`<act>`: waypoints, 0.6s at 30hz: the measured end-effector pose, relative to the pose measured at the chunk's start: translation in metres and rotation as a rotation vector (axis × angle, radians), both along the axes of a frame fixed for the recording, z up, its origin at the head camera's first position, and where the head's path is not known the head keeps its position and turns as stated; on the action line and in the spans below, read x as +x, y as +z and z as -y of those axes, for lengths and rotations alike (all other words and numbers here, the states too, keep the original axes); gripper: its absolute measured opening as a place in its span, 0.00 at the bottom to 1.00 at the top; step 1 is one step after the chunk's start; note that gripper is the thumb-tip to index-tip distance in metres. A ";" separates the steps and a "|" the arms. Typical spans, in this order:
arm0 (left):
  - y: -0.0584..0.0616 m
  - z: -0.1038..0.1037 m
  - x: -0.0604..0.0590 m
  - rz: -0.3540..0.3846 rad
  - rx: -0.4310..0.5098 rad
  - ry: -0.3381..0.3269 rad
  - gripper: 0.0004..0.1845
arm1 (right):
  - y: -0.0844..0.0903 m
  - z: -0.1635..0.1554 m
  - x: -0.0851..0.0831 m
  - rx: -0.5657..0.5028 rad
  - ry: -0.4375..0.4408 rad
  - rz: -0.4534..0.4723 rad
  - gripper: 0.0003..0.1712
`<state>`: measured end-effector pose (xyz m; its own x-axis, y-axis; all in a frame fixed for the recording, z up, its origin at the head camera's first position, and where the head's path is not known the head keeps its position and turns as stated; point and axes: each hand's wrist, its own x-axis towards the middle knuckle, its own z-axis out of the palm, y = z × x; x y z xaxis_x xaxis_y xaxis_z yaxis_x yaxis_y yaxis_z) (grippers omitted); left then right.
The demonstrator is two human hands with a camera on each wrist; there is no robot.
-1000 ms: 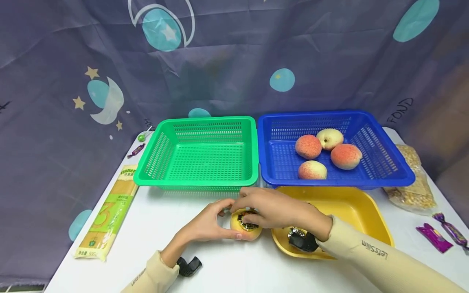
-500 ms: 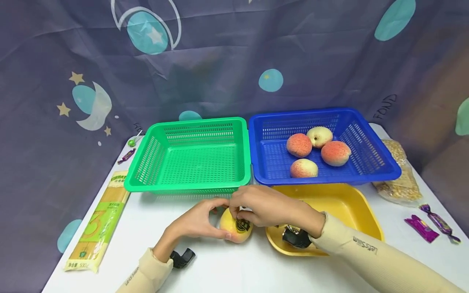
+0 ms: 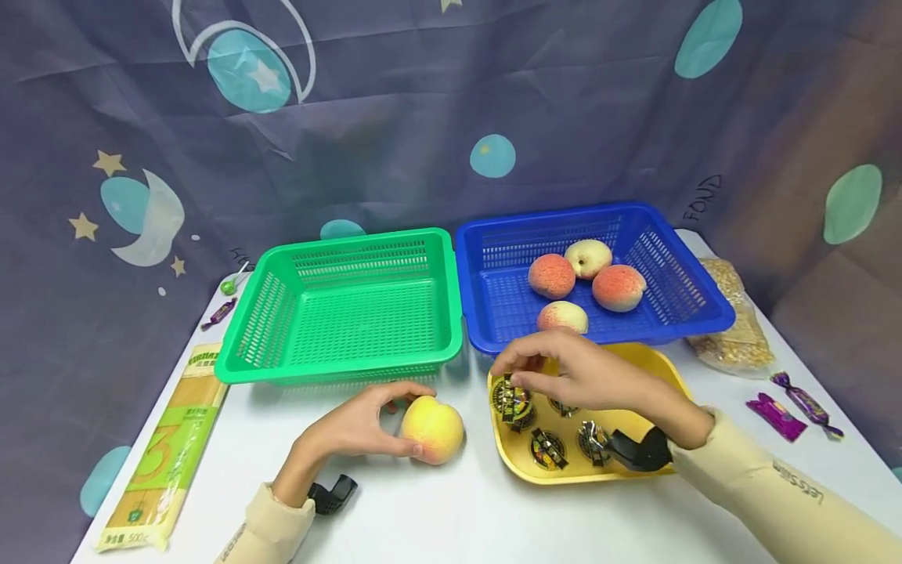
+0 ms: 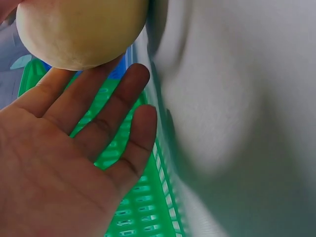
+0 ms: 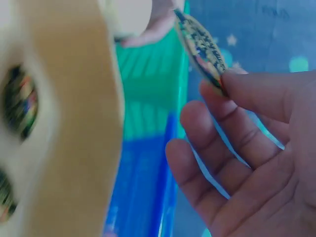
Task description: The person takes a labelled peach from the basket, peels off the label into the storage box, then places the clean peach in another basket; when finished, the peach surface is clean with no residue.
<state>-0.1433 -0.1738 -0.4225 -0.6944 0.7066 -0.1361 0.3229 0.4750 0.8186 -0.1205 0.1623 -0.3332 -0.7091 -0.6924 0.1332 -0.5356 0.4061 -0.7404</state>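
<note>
Yellow peach (image 3: 433,428) on white table; round sticker (image 3: 510,397) pinched above tray.

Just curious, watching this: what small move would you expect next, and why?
Probably the right hand lowers the sticker it pinches into the yellow tray, beside the stickers already lying there. The left hand holds a bare peach on the table.

The head view looks forward and down over the whole table (image 3: 451,517). Each wrist view sits close beside its palm; both share the green basket (image 4: 143,207) near the table's far edge.
</note>
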 end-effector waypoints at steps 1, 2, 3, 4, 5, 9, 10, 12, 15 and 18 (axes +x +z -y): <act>0.001 0.000 0.000 0.000 -0.001 -0.005 0.36 | -0.001 -0.010 0.002 -0.005 -0.008 0.004 0.10; 0.001 0.000 0.000 0.001 -0.003 -0.010 0.36 | -0.001 -0.020 0.004 -0.010 -0.015 0.012 0.10; 0.001 0.000 0.000 0.001 -0.005 -0.015 0.36 | -0.002 -0.031 0.007 -0.011 -0.027 0.023 0.10; 0.001 0.000 0.000 0.000 -0.005 -0.018 0.36 | -0.003 -0.042 0.010 -0.008 -0.041 0.031 0.10; 0.001 0.000 0.000 -0.001 -0.004 -0.021 0.36 | -0.004 -0.052 0.013 0.001 -0.057 0.041 0.11; 0.001 0.001 0.000 -0.003 -0.003 -0.025 0.36 | -0.011 -0.090 0.024 0.054 -0.134 0.084 0.12; 0.001 0.001 0.000 -0.005 -0.002 -0.026 0.36 | -0.014 -0.097 0.026 0.065 -0.154 0.086 0.13; 0.001 0.000 0.000 -0.007 -0.002 -0.027 0.36 | -0.020 -0.109 0.030 0.079 -0.185 0.090 0.13; 0.002 -0.001 -0.001 -0.014 -0.008 -0.029 0.36 | -0.030 -0.120 0.034 0.102 -0.190 0.056 0.15; 0.003 -0.004 -0.002 -0.026 -0.012 -0.043 0.36 | -0.038 -0.123 0.038 0.133 -0.181 -0.008 0.16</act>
